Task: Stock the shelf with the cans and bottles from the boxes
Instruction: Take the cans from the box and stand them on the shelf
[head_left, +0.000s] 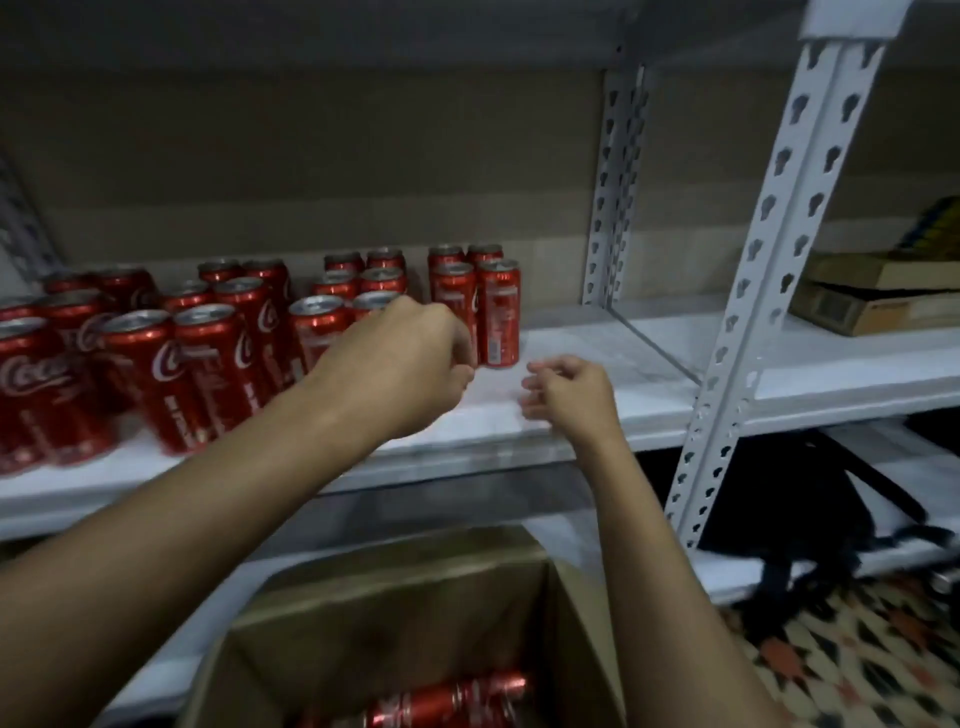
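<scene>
Several red cola cans (208, 358) stand in rows on the white shelf (587, 338), with taller slim cans (498, 312) at the right end of the group. My left hand (410, 358) hovers in front of the cans beside the slim ones. Its back faces me, its fingers are loosely curled, and nothing shows in them. My right hand (571, 395) floats over the shelf's front edge to the right of the cans, fingers relaxed and empty. Below me an open cardboard box (395, 613) holds more red cans (447, 701) lying on their sides.
White slotted uprights (774, 270) (613, 192) bound the bay on the right. Flat cardboard packages (878, 291) lie on the neighbouring shelf. A black bag (810, 504) sits on the lower shelf, above a patterned floor (857, 665). Bare shelf lies right of the cans.
</scene>
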